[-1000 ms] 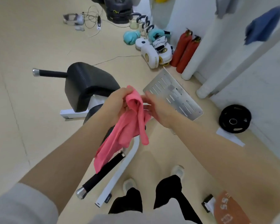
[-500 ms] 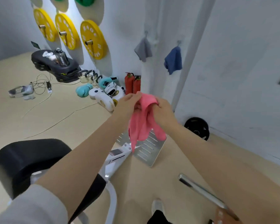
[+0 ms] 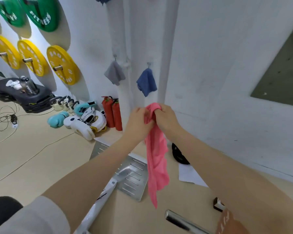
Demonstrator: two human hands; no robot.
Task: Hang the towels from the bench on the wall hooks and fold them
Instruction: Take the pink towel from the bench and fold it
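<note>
Pink towel (image 3: 156, 159): gripped by left hand (image 3: 139, 123) and right hand (image 3: 166, 119), centre frame, unhung. Grey towel (image 3: 115, 75) and blue towel (image 3: 146, 81) already hooked above.

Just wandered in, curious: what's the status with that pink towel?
Left hand and right hand both grip pink towel, not yet hung. Grey towel, blue towel already on hooks. Nothing in the way.
</note>
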